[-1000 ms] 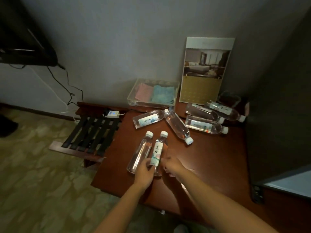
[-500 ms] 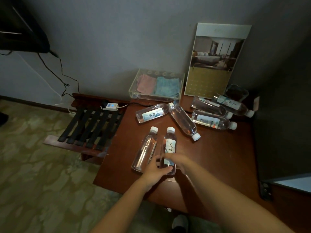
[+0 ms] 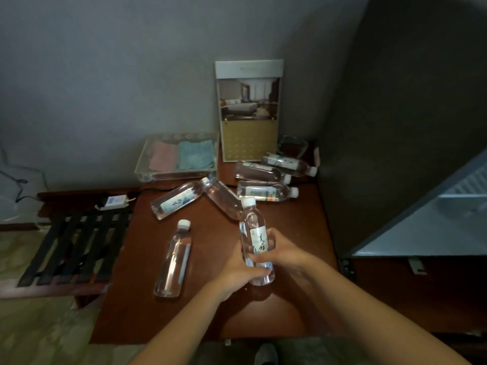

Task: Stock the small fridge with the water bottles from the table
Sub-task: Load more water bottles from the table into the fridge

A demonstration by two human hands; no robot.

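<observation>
Head view: my left grip (image 3: 238, 270) and right grip (image 3: 283, 252) both wrap one upright bottle (image 3: 254, 227) over the tabletop (image 3: 210, 312), left of the open fridge (image 3: 421, 233). Pickup step, I judge; next it must swing right into the fridge.

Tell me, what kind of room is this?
Probably a hotel room: a strapped luggage rack stands beside the wooden table, a bag picturing a bedroom leans at the wall, and a small fridge stands open on the right.
</observation>
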